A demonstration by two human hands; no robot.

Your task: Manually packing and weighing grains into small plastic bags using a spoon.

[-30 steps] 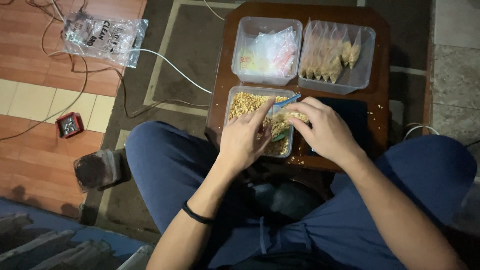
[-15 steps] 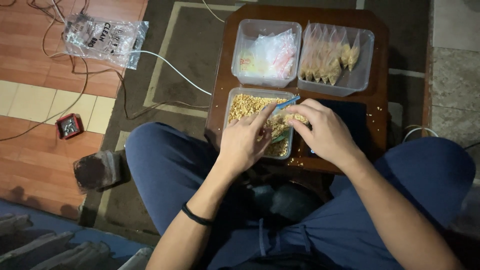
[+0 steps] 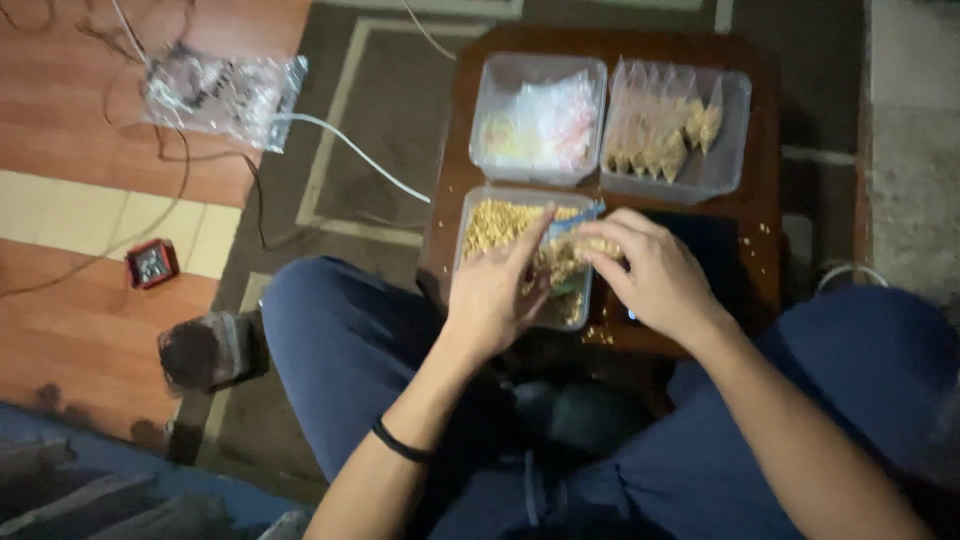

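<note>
Your left hand [image 3: 495,295] and right hand [image 3: 650,280] meet over the tub of yellow grains [image 3: 500,222], pinched together on a small clear packet [image 3: 570,250] held just above the tub. Against a second ago, little has shifted: the fingers have only closed slightly tighter, so filling continues. Beyond your fingertips lie the tub of empty bags [image 3: 540,125] and the tub of filled packets [image 3: 670,135].

Dim, warm indoor light, soft overall focus, grainy dark shadows toward the lower edges.

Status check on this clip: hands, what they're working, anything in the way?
Left hand and right hand over the tub of grains, pinching a small bag. Grip unclear. Nothing in the way.
</note>
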